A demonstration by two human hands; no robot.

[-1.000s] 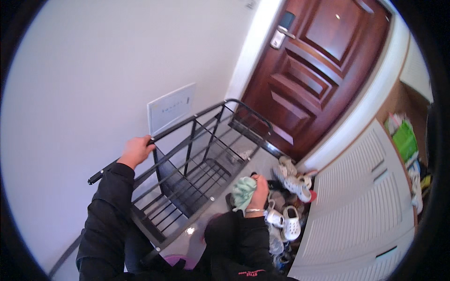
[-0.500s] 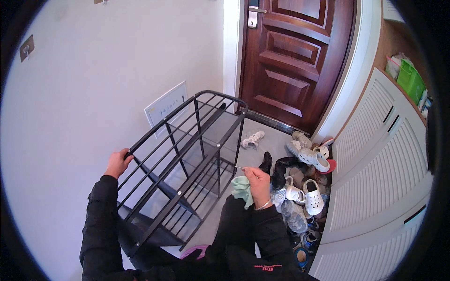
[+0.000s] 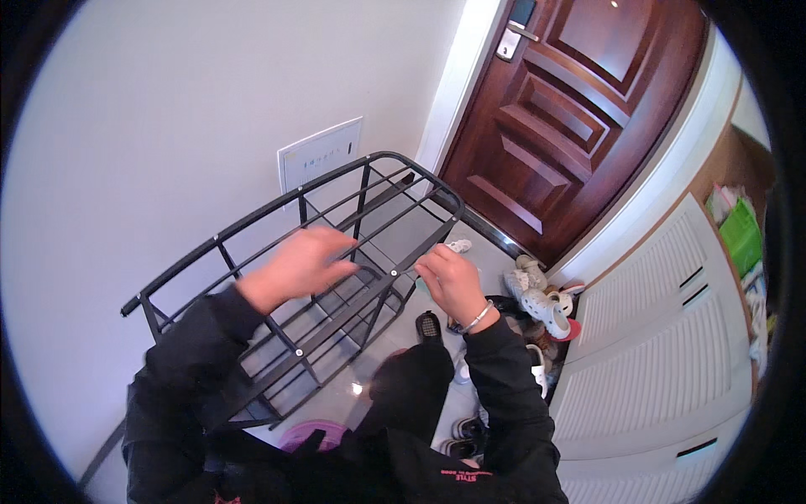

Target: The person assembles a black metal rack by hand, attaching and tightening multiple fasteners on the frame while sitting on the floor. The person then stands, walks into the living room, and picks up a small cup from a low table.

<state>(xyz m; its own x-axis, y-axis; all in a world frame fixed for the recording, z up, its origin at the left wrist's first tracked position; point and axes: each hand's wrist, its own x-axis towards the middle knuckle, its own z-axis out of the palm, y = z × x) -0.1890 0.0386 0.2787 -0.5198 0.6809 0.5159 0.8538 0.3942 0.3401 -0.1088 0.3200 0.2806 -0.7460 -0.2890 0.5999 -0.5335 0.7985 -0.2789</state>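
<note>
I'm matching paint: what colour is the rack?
Black; the rack shows best in the head view.

The person wears a black jacket with long, crinkly cloth sleeves (image 3: 510, 382) and small red letters (image 3: 464, 477) low on the front. A thin, shiny silver bracelet (image 3: 478, 317) goes around the right wrist. The long trousers (image 3: 410, 393) are black too.

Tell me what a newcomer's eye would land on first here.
Probably the black metal rack filling the middle, with the blurred left hand over its bars and the right hand close to its bolted rail. Next, the dark red-brown door at upper right. Then the jumbled shoes below it, beside the white louvred cabinet.
</note>
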